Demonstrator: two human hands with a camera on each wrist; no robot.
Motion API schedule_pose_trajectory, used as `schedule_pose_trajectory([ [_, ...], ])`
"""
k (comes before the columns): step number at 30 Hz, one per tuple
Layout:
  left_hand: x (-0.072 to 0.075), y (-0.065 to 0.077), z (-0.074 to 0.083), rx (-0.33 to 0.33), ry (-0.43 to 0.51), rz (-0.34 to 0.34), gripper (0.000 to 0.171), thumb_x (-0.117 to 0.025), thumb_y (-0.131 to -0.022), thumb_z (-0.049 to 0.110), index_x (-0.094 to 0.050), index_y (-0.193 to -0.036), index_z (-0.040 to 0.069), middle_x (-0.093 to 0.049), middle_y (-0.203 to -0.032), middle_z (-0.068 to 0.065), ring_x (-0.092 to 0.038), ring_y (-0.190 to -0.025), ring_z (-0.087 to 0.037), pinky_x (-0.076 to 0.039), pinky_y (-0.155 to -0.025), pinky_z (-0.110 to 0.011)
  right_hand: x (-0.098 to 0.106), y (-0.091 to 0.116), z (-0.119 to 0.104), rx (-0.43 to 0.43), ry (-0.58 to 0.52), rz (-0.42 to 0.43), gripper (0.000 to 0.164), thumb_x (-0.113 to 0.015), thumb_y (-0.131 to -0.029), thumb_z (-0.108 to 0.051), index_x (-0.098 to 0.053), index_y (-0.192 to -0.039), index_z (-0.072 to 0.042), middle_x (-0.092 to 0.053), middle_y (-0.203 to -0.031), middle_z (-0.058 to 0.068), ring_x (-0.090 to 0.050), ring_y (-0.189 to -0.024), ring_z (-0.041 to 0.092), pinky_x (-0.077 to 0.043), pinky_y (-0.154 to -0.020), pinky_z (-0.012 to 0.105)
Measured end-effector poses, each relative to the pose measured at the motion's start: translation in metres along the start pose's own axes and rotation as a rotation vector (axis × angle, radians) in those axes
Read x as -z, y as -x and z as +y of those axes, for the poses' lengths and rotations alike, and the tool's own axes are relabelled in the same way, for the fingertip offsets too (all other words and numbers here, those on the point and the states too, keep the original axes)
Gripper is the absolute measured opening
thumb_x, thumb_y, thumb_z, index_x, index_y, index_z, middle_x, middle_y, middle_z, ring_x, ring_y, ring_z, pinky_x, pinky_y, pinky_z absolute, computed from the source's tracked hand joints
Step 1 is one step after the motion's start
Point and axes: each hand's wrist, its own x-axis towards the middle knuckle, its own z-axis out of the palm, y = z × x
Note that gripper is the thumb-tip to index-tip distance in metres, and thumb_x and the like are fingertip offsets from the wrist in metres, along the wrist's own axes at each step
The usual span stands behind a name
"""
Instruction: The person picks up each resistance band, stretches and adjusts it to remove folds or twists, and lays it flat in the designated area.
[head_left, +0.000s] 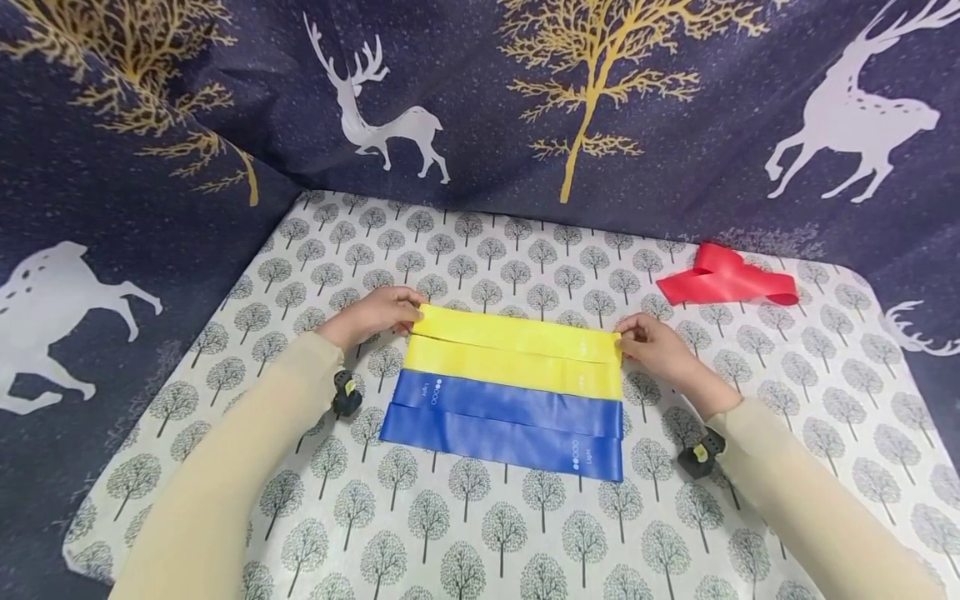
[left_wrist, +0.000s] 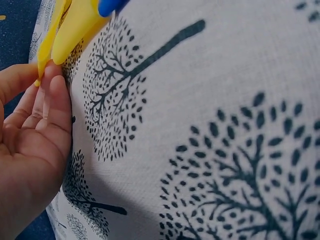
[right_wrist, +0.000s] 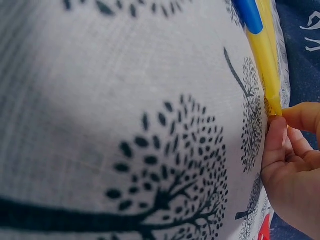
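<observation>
A yellow resistance band [head_left: 517, 332] lies stretched out flat across the cloth, in two overlapping strips. My left hand [head_left: 381, 312] pinches its far left corner between thumb and fingers; the left wrist view shows the yellow edge [left_wrist: 46, 50] in that pinch. At the opposite end, my right hand [head_left: 663, 352] pinches the far right corner, and the right wrist view has the yellow end [right_wrist: 271, 92] between thumb and finger. Directly on the near side, a blue resistance band [head_left: 502, 435] marked "Light" lies in two overlapping strips, its upper edge meeting the yellow.
A red band [head_left: 727, 282], loosely looped, lies at the back right of the tree-patterned cloth [head_left: 465, 533]. Behind and to the left hangs a dark blue curtain [head_left: 480, 100] with deer and trees. Each wrist carries a small black camera [head_left: 347, 394].
</observation>
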Motion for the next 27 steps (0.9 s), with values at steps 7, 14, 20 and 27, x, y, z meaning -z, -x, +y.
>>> schedule_pose_trajectory([
  [7, 0.0011, -0.0031, -0.0053, -0.002, 0.032, 0.015, 0.040, -0.062, -0.097, 0.005, -0.057, -0.135, -0.004, -0.065, -0.113, -0.015, -0.061, -0.085, -0.016, -0.056, -0.080, -0.025, -0.0013, -0.0019, -0.0021, 0.029, 0.033, 0.017, 0.024, -0.059, -0.098, -0.002, -0.054, -0.119, 0.009, -0.055, -0.098, 0.010, -0.053, -0.083, 0.015, -0.053, -0.066, 0.020],
  [14, -0.0010, -0.0010, -0.0050, 0.020, -0.006, 0.048, 0.042, -0.065, -0.094, 0.006, -0.058, -0.135, -0.002, -0.065, -0.115, -0.014, -0.063, -0.086, -0.017, -0.057, -0.080, -0.025, -0.0020, -0.0039, -0.0025, 0.082, 0.152, 0.047, 0.023, -0.063, -0.095, -0.003, -0.059, -0.114, 0.009, -0.058, -0.095, 0.010, -0.051, -0.085, 0.017, -0.047, -0.064, 0.019],
  [20, -0.0040, 0.0014, -0.0038, -0.020, -0.054, 0.064, 0.039, -0.065, -0.096, 0.007, -0.060, -0.133, -0.001, -0.064, -0.114, -0.014, -0.063, -0.089, -0.019, -0.057, -0.083, -0.028, -0.0013, -0.0047, -0.0020, 0.063, 0.158, 0.044, 0.023, -0.064, -0.094, -0.002, -0.060, -0.114, 0.009, -0.058, -0.093, 0.009, -0.051, -0.083, 0.017, -0.048, -0.062, 0.019],
  [27, -0.0049, 0.0013, -0.0029, -0.086, -0.176, 0.089, 0.036, -0.065, -0.096, 0.004, -0.062, -0.132, -0.002, -0.064, -0.107, -0.015, -0.060, -0.083, -0.019, -0.055, -0.071, -0.026, -0.0008, -0.0038, -0.0021, 0.052, 0.178, 0.047, 0.021, -0.064, -0.093, -0.002, -0.060, -0.112, 0.008, -0.058, -0.092, 0.008, -0.050, -0.083, 0.017, -0.047, -0.062, 0.020],
])
